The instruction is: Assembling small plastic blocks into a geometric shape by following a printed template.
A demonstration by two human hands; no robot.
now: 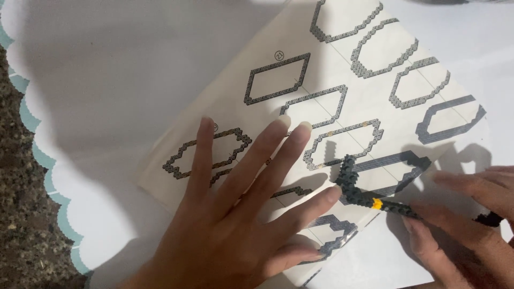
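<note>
My left hand (235, 208) lies flat with fingers spread on a cream instruction sheet (278, 107) printed with grey block-ring outlines. Its index fingertip touches a thin black strip of small building blocks (350, 179) with one yellow block (377, 204); the strip bends in an angle on the sheet. My right hand (466, 225) comes in from the right edge, and its fingertips pinch the strip's right end (407, 210). Another small black piece (488, 218) shows between the right hand's fingers.
The sheet rests on a white cloth (118, 80) with a scalloped teal-trimmed border (51, 182). Beyond the border at the left is dark speckled stone (16, 225).
</note>
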